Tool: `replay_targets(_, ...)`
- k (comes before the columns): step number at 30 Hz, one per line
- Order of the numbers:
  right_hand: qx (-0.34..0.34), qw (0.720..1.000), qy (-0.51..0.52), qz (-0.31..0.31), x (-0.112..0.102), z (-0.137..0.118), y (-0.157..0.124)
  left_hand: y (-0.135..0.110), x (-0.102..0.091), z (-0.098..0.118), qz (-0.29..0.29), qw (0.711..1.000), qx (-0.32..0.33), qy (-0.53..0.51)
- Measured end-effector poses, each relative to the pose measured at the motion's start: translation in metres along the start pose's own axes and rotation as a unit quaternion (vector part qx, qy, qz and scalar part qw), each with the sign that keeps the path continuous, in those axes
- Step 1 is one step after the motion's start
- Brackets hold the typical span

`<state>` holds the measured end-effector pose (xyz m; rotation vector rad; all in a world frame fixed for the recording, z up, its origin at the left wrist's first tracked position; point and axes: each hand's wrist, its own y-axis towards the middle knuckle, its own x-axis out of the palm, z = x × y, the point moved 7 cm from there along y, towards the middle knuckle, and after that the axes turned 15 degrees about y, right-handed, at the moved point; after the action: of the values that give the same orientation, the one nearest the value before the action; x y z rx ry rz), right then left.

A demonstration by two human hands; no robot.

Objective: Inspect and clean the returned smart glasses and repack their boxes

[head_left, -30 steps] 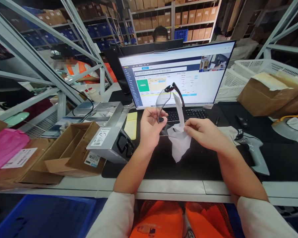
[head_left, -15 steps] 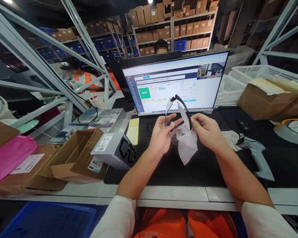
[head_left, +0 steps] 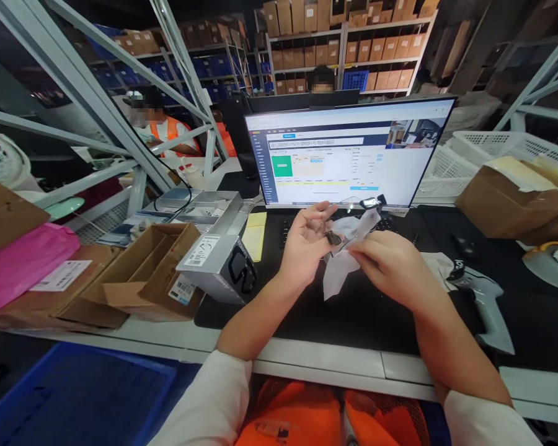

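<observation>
A pair of clear-lensed glasses with black arms lies tipped flat between my two hands, above the black desk mat. My left hand cradles one arm end of the glasses in loosely curled fingers. My right hand pinches a white cloth against the glasses; the cloth hangs down below them. Part of the frame is hidden by the cloth and my fingers.
A monitor and keyboard stand behind my hands. A grey glasses box and open cardboard boxes sit at left, with a pink bag. A barcode scanner, mouse and cartons are at right. Two other people sit beyond the shelving.
The glasses, held upright in front of the screen before, have been tipped down and lowered flat between my hands. The cloth stays pinched on them. My head has shifted slightly.
</observation>
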<state>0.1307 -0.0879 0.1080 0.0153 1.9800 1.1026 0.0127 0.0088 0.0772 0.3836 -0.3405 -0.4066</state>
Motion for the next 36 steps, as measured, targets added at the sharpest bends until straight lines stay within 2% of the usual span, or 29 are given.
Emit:
replay_targets(2,-0.013,0.998,0.060,0.027,-0.002,-0.002,0.001,0.000,0.003,-0.003,0.001,1.000,-0.003,-0.015)
replay_targets(5,-0.016,0.987,0.158,0.039,-0.014,-0.005,-0.002,0.001,0.006,-0.013,-0.011,0.998,-0.040,-0.052)
replay_targets(6,0.003,0.982,0.183,0.046,-0.021,-0.002,-0.005,0.002,0.006,-0.016,-0.020,0.996,-0.055,-0.060)
replay_targets(8,0.077,0.970,0.207,0.100,-0.043,0.013,-0.015,0.003,0.009,-0.019,-0.056,0.994,-0.073,-0.059)
replay_targets(10,0.178,0.953,0.204,0.138,-0.061,0.035,-0.025,0.001,0.015,-0.019,-0.127,0.988,-0.076,-0.037)
replay_targets(11,0.227,0.945,0.206,0.110,-0.061,0.046,-0.028,-0.001,0.020,-0.019,-0.171,0.982,-0.075,-0.025)
replay_targets(12,0.270,0.937,0.217,0.044,-0.053,0.055,-0.029,-0.004,0.025,-0.019,-0.213,0.974,-0.070,-0.014)
replay_targets(15,0.333,0.880,0.262,-0.216,-0.011,0.068,-0.032,-0.013,0.035,-0.022,-0.290,0.956,-0.040,0.017)
replay_targets(16,0.335,0.864,0.267,-0.265,-0.001,0.069,-0.032,-0.014,0.037,-0.024,-0.298,0.954,-0.030,0.029)
replay_targets(18,0.324,0.856,0.275,-0.293,0.013,0.070,-0.028,-0.013,0.038,-0.030,-0.299,0.953,-0.018,0.049)
replay_targets(20,0.312,0.855,0.324,-0.258,0.021,0.070,-0.020,-0.010,0.037,-0.037,-0.297,0.953,-0.023,0.051)
replay_targets(23,0.323,0.821,0.452,-0.134,0.028,0.076,-0.011,0.000,0.031,-0.048,-0.272,0.959,-0.051,0.053)
replay_targets(25,0.345,0.789,0.508,-0.025,0.031,0.088,-0.010,0.008,0.020,-0.051,-0.203,0.973,-0.039,0.099)
replay_targets(27,0.364,0.766,0.526,0.066,0.032,0.100,-0.011,0.014,0.006,-0.042,-0.090,0.976,0.036,0.195)
replay_targets(28,0.371,0.758,0.527,0.100,0.032,0.105,-0.012,0.013,0.000,-0.033,-0.039,0.962,0.094,0.254)
replay_targets(29,0.375,0.753,0.527,0.125,0.032,0.108,-0.013,0.011,0.000,-0.022,-0.010,0.936,0.160,0.314)
replay_targets(30,0.377,0.749,0.526,0.142,0.031,0.110,-0.014,0.007,0.003,-0.012,-0.010,0.901,0.222,0.373)
replay_targets(32,0.378,0.744,0.530,0.150,0.028,0.112,-0.016,-0.002,0.019,-0.002,-0.082,0.819,0.311,0.475)
replay_targets(33,0.381,0.742,0.533,0.144,0.026,0.112,-0.017,-0.005,0.027,-0.001,-0.132,0.781,0.330,0.513)
replay_targets(34,0.385,0.740,0.535,0.133,0.026,0.112,-0.018,-0.007,0.031,-0.002,-0.172,0.750,0.335,0.544)
replay_targets(36,0.400,0.734,0.538,0.109,0.026,0.113,-0.021,-0.007,0.033,-0.002,-0.212,0.711,0.317,0.591)
